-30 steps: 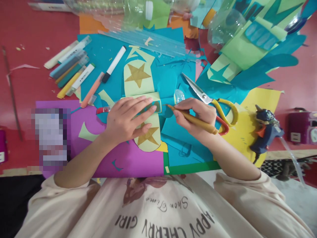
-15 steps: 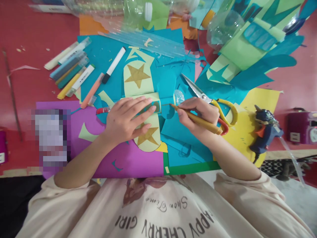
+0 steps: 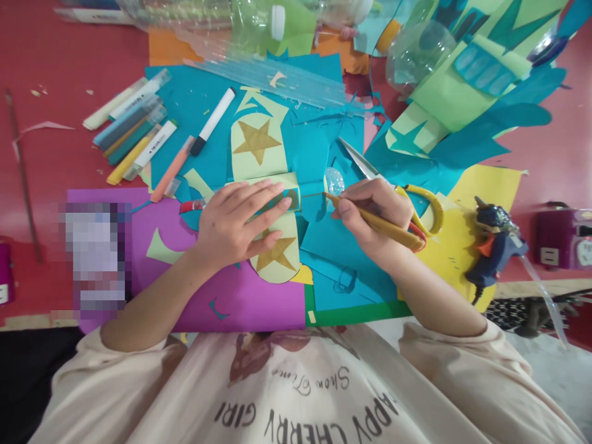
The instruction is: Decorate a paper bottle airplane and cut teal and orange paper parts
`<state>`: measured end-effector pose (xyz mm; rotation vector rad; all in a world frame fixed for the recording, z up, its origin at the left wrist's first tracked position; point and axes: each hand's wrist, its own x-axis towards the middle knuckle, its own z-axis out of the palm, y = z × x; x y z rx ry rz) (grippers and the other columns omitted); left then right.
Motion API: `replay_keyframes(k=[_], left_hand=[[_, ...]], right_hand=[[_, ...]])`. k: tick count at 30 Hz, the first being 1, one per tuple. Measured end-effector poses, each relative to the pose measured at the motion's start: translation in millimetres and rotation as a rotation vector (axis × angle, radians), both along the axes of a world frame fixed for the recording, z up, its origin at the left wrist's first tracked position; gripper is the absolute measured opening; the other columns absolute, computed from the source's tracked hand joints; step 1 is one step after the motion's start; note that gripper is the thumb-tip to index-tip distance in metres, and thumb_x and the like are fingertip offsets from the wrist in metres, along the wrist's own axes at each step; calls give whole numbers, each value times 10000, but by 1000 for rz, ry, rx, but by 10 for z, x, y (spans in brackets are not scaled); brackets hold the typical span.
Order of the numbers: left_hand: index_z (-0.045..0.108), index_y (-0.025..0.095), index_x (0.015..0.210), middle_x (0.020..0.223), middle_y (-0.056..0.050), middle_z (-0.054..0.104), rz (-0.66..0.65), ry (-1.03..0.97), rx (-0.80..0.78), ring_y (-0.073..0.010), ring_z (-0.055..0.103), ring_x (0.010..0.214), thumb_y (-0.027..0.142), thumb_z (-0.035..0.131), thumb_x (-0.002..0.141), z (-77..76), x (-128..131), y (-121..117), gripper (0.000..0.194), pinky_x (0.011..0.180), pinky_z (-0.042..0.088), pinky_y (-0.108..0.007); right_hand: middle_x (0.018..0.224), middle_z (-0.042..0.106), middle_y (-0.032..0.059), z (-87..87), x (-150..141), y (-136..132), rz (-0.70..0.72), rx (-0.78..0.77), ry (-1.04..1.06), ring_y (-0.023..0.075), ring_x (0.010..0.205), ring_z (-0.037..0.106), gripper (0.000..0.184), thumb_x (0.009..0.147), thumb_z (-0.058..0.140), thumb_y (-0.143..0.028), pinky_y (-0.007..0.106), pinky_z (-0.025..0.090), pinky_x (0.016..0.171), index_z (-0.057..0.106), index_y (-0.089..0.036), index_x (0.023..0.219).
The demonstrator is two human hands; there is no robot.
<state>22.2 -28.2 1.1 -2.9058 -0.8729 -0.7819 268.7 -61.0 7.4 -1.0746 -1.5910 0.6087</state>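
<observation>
My left hand (image 3: 238, 225) lies flat with fingers spread, pressing on a pale green paper piece (image 3: 259, 169) that bears two gold stars. One star (image 3: 256, 140) shows above the hand, the other (image 3: 276, 254) is partly under my fingers. In my right hand (image 3: 377, 213) a mustard-yellow marker (image 3: 391, 231) is gripped, its tip on a blue paper shape (image 3: 313, 185) at the end of a drawn line. Beside that hand lie scissors (image 3: 432, 213) with yellow and red handles, partly hidden behind it. A small clear plastic dome (image 3: 335, 180) sits near the marker tip.
Several markers (image 3: 134, 129) lie at the left, near a blurred phone-like object (image 3: 95, 256). A glue gun (image 3: 494, 240) rests on yellow paper (image 3: 439, 265) at the right. Clear plastic bottles (image 3: 259, 21) stand at the back, and a green and blue paper craft (image 3: 467, 92) fills the back right.
My right hand has moved slightly to the right with the marker, and the drawn line on the blue paper is longer. My left hand has stayed in place.
</observation>
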Motion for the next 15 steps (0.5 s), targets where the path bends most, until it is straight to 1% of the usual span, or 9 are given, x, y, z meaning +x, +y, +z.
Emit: replay_keyframes(k=[3, 6, 8, 12, 15], left_hand=[[518, 290, 1372, 1294, -83, 696, -17, -26, 58, -254, 664, 1205, 431, 448, 980, 10, 7, 0, 423, 979, 548, -410], [537, 305, 1359, 1308, -67, 689, 10, 21, 45, -242, 659, 1213, 442, 426, 985, 13, 3, -3, 413, 989, 547, -404], [551, 316, 1350, 1321, -58, 682, 27, 52, 23, -241, 653, 1223, 457, 413, 987, 9, -2, -4, 413, 1000, 544, -405], [518, 300, 1388, 1333, -76, 674, -12, -26, 0, -260, 644, 1236, 439, 437, 987, -8, -5, -1, 432, 1021, 526, -418], [499, 287, 1398, 1309, -84, 687, -22, -49, 55, -256, 654, 1222, 419, 446, 988, -14, 6, 7, 434, 1009, 525, -405]], right_hand=[[667, 650, -42, -13, 6, -6, 0, -13, 53, 82, 541, 650, 93, 873, 644, -217, 193, 511, 487, 609, -211, 787], [672, 661, -40, -28, 13, -11, 6, -25, 83, 87, 544, 657, 74, 881, 628, -236, 198, 526, 488, 623, -213, 811], [676, 662, -42, -35, 16, -11, 11, -35, 86, 82, 547, 653, 60, 873, 632, -218, 193, 524, 492, 627, -211, 814], [669, 656, -46, -38, 13, -5, 6, -43, 67, 67, 545, 640, 67, 855, 656, -184, 179, 509, 501, 624, -200, 798], [668, 652, -46, -33, 9, 1, -4, -39, 45, 66, 544, 635, 99, 862, 654, -192, 184, 508, 511, 613, -195, 772]])
